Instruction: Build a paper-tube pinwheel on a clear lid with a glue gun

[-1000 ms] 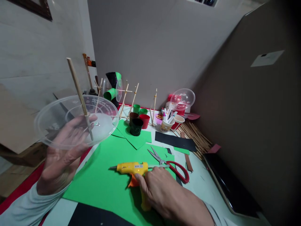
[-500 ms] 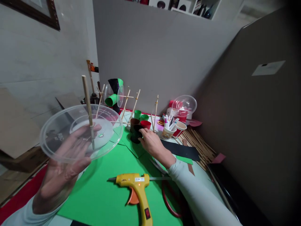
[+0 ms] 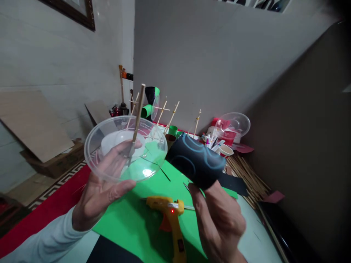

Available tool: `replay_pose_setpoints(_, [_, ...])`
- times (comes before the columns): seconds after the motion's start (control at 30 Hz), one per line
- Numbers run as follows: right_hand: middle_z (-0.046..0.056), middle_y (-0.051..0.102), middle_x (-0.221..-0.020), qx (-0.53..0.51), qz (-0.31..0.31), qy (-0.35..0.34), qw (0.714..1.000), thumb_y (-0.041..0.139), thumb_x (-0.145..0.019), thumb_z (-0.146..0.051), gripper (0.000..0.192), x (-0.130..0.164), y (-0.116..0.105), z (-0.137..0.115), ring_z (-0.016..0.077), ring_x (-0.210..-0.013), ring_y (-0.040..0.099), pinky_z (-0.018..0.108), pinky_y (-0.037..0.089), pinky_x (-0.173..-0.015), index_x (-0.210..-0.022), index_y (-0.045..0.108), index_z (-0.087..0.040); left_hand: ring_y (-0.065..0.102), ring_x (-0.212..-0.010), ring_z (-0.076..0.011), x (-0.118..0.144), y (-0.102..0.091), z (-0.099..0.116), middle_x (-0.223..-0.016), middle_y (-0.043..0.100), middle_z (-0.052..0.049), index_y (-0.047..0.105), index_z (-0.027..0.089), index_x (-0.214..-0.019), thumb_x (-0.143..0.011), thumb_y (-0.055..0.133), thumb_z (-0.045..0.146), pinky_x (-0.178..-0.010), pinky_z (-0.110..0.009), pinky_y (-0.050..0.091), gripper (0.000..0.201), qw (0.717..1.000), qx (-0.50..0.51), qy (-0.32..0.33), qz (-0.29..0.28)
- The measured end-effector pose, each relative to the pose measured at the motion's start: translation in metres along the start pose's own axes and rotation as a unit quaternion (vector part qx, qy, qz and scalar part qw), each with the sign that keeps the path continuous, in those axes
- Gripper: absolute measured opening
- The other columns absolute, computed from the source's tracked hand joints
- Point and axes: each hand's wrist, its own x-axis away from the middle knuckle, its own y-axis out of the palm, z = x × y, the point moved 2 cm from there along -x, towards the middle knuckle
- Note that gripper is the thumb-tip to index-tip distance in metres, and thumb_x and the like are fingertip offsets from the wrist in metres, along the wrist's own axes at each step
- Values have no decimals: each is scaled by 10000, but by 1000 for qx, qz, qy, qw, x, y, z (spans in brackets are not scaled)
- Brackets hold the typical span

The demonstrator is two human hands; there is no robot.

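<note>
Lid [image 3: 150, 155] sits on the left hand [image 3: 104, 191], which holds it from below, likely so its stick [image 3: 139, 111] points up; the right hand [image 3: 219, 219] grips a black cup [image 3: 197, 159] tipped sideways.

From the glue gun [image 3: 168, 204], a hand could pass at 8 o'clock, over the green paper [image 3: 126, 221]. The plastic lid [image 3: 148, 160] blocks 11 o'clock, its stick [image 3: 138, 118] jutting up; the black cup [image 3: 199, 160] blocks 1 o'clock, the right hand [image 3: 223, 219] 3 o'clock.
</note>
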Motion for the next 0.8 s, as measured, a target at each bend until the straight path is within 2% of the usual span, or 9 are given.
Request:
replay_pose_setpoints(0.1, [13, 797, -1066, 19, -9, -12, 1000, 593, -922, -45, 393, 11, 0, -15, 195, -899, 750, 336, 537, -913, -1207, 734, -277, 411, -1547, -300, 2, -3, -6, -1531, 591, -51, 623, 307, -1413, -800, 832, 303, -1334, -437, 282, 648, 1000, -8, 9, -22])
replay_pose_setpoints(0.17, [17, 798, -998, 38, 14, -1, 999, 625, -903, -70, 423, 19, 0, -14, 218, -879, 741, 368, 525, -930, -1235, 750, -300, 397, -1556, -287, 5, -4, -10, -1545, 576, -45, 602, 310, -1439, -809, 831, 325, -1339, -417, 267, 671, 998, -19, 18, -51])
replay_pose_setpoints(0.27, [32, 790, -913, 42, 51, 32, 997, 706, -869, -119, 394, 32, 2, -9, 230, -808, 713, 357, 543, -839, -1205, 786, -308, 400, -1557, -266, 8, -6, -13, -1544, 573, -23, 595, 350, -1452, -809, 843, 326, -1325, -398, 309, 689, 998, -23, 9, -62])
replay_pose_setpoints(0.37, [31, 783, -853, 64, 45, 68, 995, 746, -866, -174, 303, 41, 3, -7, 215, -744, 702, 318, 546, -736, -1130, 814, -305, 426, -1544, -247, 10, -7, -13, -1530, 585, 0, 583, 375, -1461, -833, 827, 310, -1296, -381, 375, 677, 997, -30, 12, -76])
replay_pose_setpoints(0.5, [46, 797, -907, 86, 41, 108, 990, 762, -848, -202, 257, 50, 4, -6, 244, -825, 738, 332, 568, -782, -1073, 826, -308, 443, -1533, -218, 9, -6, -13, -1544, 581, 36, 576, 407, -1466, -850, 809, 301, -1259, -318, 419, 668, 993, -39, 33, -102])
replay_pose_setpoints(0.63, [66, 812, -1015, 90, 50, 92, 990, 764, -841, -189, 258, 49, 3, -6, 304, -1024, 749, 389, 560, -949, -1063, 831, -301, 459, -1522, -238, 9, -7, -15, -1550, 582, 31, 586, 425, -1456, -825, 839, 304, -1243, -353, 437, 691, 994, -51, 29, -88])
replay_pose_setpoints(0.8, [49, 810, -922, 85, 41, 43, 995, 766, -832, -175, 217, 41, 2, -9, 297, -914, 763, 388, 592, -880, -1011, 836, -275, 439, -1535, -278, 11, -10, -19, -1559, 568, -7, 552, 412, -1491, -841, 820, 354, -1278, -416, 395, 705, 993, -75, 23, -90])
